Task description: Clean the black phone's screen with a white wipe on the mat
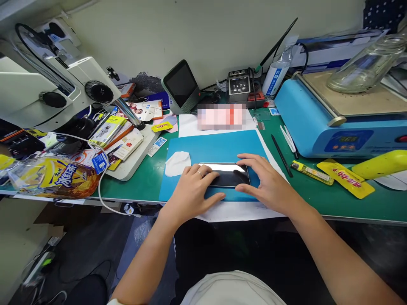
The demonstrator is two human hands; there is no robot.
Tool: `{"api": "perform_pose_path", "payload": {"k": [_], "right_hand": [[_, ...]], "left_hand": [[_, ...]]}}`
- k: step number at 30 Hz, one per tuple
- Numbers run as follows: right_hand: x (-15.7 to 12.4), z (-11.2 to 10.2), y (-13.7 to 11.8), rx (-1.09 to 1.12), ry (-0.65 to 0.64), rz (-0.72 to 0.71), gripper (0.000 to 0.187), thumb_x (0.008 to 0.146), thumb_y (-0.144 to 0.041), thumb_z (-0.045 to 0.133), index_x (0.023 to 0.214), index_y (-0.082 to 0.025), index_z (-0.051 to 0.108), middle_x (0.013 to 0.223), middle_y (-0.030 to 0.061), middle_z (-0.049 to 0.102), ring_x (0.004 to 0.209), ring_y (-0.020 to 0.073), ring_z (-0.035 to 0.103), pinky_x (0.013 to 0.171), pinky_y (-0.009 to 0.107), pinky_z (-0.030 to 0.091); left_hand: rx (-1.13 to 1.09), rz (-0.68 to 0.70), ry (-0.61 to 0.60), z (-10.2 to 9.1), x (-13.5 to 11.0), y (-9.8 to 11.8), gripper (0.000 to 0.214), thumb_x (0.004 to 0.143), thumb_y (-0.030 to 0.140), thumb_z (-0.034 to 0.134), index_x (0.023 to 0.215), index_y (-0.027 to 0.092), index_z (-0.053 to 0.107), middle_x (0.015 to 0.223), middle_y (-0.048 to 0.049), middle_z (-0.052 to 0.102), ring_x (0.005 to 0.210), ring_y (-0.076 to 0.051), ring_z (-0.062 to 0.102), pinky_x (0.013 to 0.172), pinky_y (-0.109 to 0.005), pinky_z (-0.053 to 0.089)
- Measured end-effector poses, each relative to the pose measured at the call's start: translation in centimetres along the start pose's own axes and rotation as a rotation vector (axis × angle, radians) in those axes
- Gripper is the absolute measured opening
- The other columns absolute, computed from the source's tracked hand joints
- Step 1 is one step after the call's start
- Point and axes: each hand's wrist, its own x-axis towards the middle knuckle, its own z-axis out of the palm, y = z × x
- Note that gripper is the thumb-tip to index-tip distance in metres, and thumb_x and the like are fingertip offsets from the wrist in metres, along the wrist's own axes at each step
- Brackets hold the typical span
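Observation:
A black smartphone point(229, 174) lies flat, screen up, on a blue work mat point(216, 148) near the front edge of the green bench. My left hand point(192, 190), with a ring on one finger, rests over the phone's left end, fingers spread flat and thumb along its near edge. My right hand point(263, 180) covers the phone's right end, fingers stretched out and pressing down on the glass. Neither hand grips it. A small white cloth point(177, 163) lies on the mat just left of the phone.
A microscope point(57, 91) and a yellow drink bottle point(51, 178) crowd the left side. A blue heating machine point(337, 123) with a glass jar point(365, 63) stands at the right. Tweezers point(281, 154), a yellow lighter point(311, 173) and a soldering station point(239, 87) lie beyond the mat.

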Motion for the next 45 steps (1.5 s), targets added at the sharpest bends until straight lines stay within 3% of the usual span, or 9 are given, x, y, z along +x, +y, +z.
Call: {"api": "perform_pose_path", "payload": {"k": [6, 9, 12, 18, 21, 32, 35, 41, 45], "right_hand": [[-0.1, -0.1, 0.5, 0.092, 0.073, -0.045, 0.071, 0.095, -0.079, 0.034, 0.129, -0.023, 0.062, 0.144, 0.0174, 0.062, 0.136, 0.0342, 0.057, 0.113, 0.052, 0.047], [-0.1, -0.2, 0.5, 0.102, 0.077, -0.049, 0.071, 0.097, -0.077, 0.029, 0.129, -0.023, 0.062, 0.144, 0.0176, 0.062, 0.136, 0.0331, 0.057, 0.113, 0.051, 0.047], [-0.2, 0.1, 0.8, 0.102, 0.097, -0.066, 0.071, 0.098, -0.076, 0.028, 0.13, -0.023, 0.062, 0.144, 0.0168, 0.062, 0.136, 0.0328, 0.057, 0.114, 0.05, 0.046], [-0.4, 0.6, 1.2, 0.103, 0.121, -0.065, 0.07, 0.099, -0.075, 0.027, 0.133, -0.025, 0.063, 0.145, 0.0147, 0.063, 0.136, 0.033, 0.057, 0.114, 0.05, 0.046], [-0.4, 0.5, 1.0, 0.109, 0.12, -0.058, 0.071, 0.098, -0.075, 0.027, 0.134, -0.025, 0.063, 0.145, 0.0148, 0.062, 0.137, 0.033, 0.057, 0.113, 0.05, 0.047], [-0.3, 0.1, 0.7, 0.104, 0.082, -0.05, 0.074, 0.098, -0.076, 0.025, 0.133, -0.023, 0.063, 0.146, 0.016, 0.061, 0.139, 0.0326, 0.054, 0.116, 0.051, 0.045], [-0.2, 0.2, 0.8, 0.102, 0.086, -0.053, 0.073, 0.098, -0.075, 0.026, 0.133, -0.024, 0.063, 0.145, 0.0149, 0.061, 0.138, 0.0326, 0.055, 0.117, 0.051, 0.044], [-0.4, 0.6, 1.3, 0.092, 0.096, -0.051, 0.072, 0.099, -0.074, 0.027, 0.136, -0.025, 0.063, 0.146, 0.0137, 0.061, 0.138, 0.0331, 0.055, 0.115, 0.051, 0.046], [-0.4, 0.5, 1.1, 0.091, 0.089, -0.038, 0.071, 0.099, -0.074, 0.028, 0.136, -0.025, 0.064, 0.147, 0.0146, 0.061, 0.138, 0.0337, 0.055, 0.115, 0.053, 0.045]], "left_hand": [[0.013, 0.026, -0.056, 1.2, 2.3, 4.9, 0.044, 0.097, 0.048, 0.069, 0.131, 0.021, 0.063, 0.128, -0.0075, 0.066, 0.117, -0.028, 0.058, 0.101, -0.045, 0.044], [0.065, 0.002, -0.043, 1.7, 2.8, 6.3, 0.046, 0.1, 0.05, 0.063, 0.133, 0.017, 0.06, 0.13, -0.0095, 0.066, 0.118, -0.029, 0.057, 0.1, -0.045, 0.045], [0.113, -0.048, -0.035, 1.7, 2.4, 6.1, 0.043, 0.104, 0.048, 0.057, 0.132, 0.015, 0.06, 0.128, -0.0101, 0.067, 0.117, -0.029, 0.058, 0.098, -0.045, 0.046], [0.199, -0.183, -0.002, 0.7, -0.1, 3.3, 0.036, 0.107, 0.041, 0.051, 0.133, 0.018, 0.059, 0.135, -0.0116, 0.065, 0.121, -0.031, 0.057, 0.1, -0.047, 0.045], [0.207, -0.194, 0.005, 0.6, -0.9, 2.9, 0.038, 0.107, 0.038, 0.05, 0.138, 0.017, 0.056, 0.137, -0.0118, 0.064, 0.122, -0.031, 0.056, 0.103, -0.048, 0.043], [0.16, -0.089, 0.051, 3.5, 2.0, 8.6, 0.032, 0.106, 0.037, 0.049, 0.127, 0.015, 0.06, 0.122, -0.009, 0.067, 0.108, -0.026, 0.06, 0.095, -0.042, 0.046], [0.19, -0.127, 0.057, 3.2, 1.6, 7.8, 0.03, 0.106, 0.034, 0.047, 0.127, 0.016, 0.06, 0.123, -0.0092, 0.067, 0.11, -0.026, 0.059, 0.096, -0.043, 0.045], [0.29, -0.284, 0.048, 1.2, -0.8, 4.1, 0.032, 0.107, 0.024, 0.04, 0.133, 0.016, 0.057, 0.133, -0.0124, 0.065, 0.117, -0.03, 0.058, 0.101, -0.048, 0.044], [0.299, -0.292, 0.038, 1.2, -1.5, 4.2, 0.036, 0.106, 0.023, 0.039, 0.137, 0.015, 0.055, 0.138, -0.0144, 0.063, 0.122, -0.031, 0.056, 0.103, -0.05, 0.044]]}}
